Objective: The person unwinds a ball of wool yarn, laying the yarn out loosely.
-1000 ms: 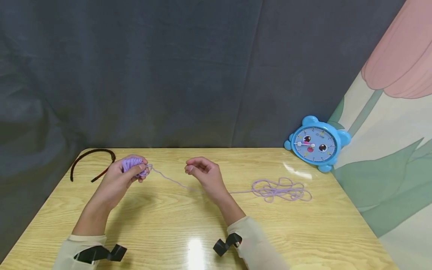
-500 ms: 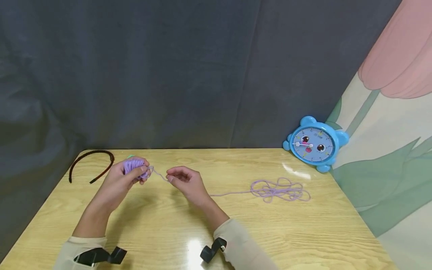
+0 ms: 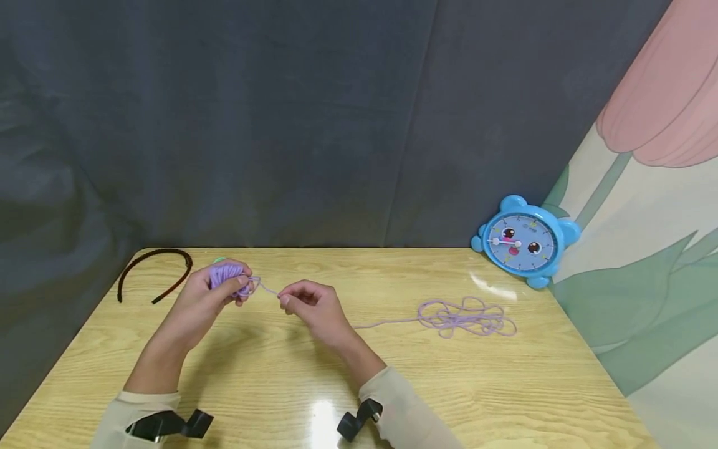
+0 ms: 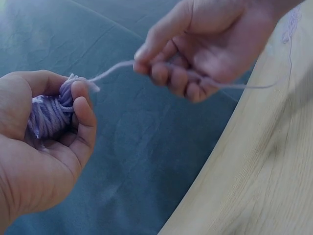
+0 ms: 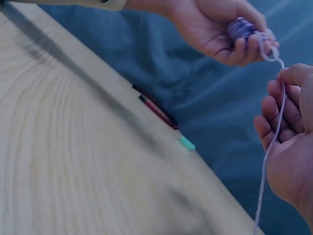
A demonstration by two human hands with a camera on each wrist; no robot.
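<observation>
My left hand (image 3: 204, 302) grips a wound bundle of lilac yarn (image 4: 48, 116) above the table's left side, fingers and thumb curled round it. A short loop of yarn sticks out by its thumb. To the right, my right hand (image 3: 316, 312) pinches the yarn strand (image 4: 115, 70) between thumb and index finger, a short way from the bundle. From there the strand crosses the right palm, as the right wrist view shows, and hangs down. It runs over the table to a loose tangle of the same yarn (image 3: 462, 317) on the right.
A dark, curved headband (image 3: 154, 252) lies at the table's back left. Behind the left hand shows a small green piece (image 5: 187, 143). A blue bear-shaped clock (image 3: 521, 242) leans at the back right corner. A dark curtain (image 3: 314, 125) hangs behind the table (image 3: 477, 386).
My right hand has moved left toward the bundle and now pinches the strand close to it. The left hand keeps its grip, nearly still. The tangle has stayed in place.
</observation>
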